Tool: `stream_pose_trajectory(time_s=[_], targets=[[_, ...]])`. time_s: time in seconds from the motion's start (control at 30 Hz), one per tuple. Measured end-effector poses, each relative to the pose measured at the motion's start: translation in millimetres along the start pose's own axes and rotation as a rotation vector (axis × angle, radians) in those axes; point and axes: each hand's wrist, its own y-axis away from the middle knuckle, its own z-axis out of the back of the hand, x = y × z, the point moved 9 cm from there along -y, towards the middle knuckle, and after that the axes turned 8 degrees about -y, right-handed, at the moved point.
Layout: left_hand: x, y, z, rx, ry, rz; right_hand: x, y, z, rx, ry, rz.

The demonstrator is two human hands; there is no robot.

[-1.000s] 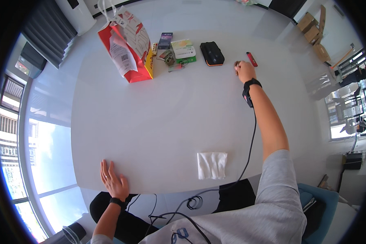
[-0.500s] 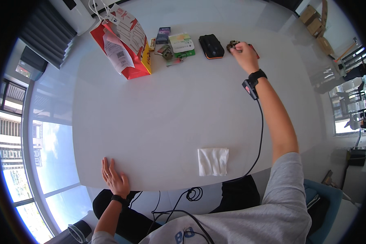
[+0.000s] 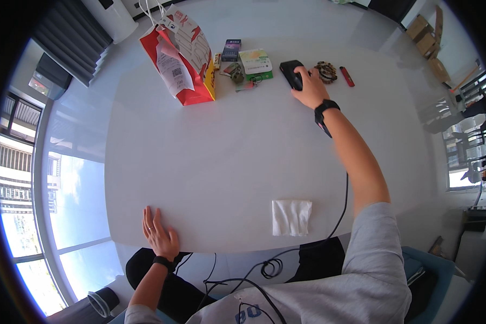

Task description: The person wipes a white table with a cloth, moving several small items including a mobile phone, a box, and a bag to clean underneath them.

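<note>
Right grip (image 3: 311, 90) now touches case (image 3: 290, 73).

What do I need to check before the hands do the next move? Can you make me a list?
1. Right hand touching the black case: ok, its fingers are on the case's right side.
2. Firm hold on the case: cannot tell, the hand hides part of it.
3. Left hand free: ok, it rests on the table with nothing in it.
4. Gap between the right hand and the beaded string: cannot tell, they look very close.
5. Black cable clear of the right arm: not ok, it goes out of sight behind the forearm.
6. Paper bag upright: ok, it stands on the table.
</note>
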Motion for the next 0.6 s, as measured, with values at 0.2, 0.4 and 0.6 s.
stream_pose_trajectory(time_s=[0.2, 0.4, 0.6], targets=[[1.1, 0.9, 3.8, -0.031, 0.014, -0.002, -26.9, 129.2, 47.9, -0.016, -0.06, 0.052], [3.3, 1.5, 7.7, -0.103, 0.02, 0.003, -77.6, 230.8, 110.8, 0.014, -0.046, -0.135], [3.5, 2.8, 4.5, -0.111, 0.024, 0.008, -7.9, 257.4, 138.6, -0.054, 0.324, -0.07]])
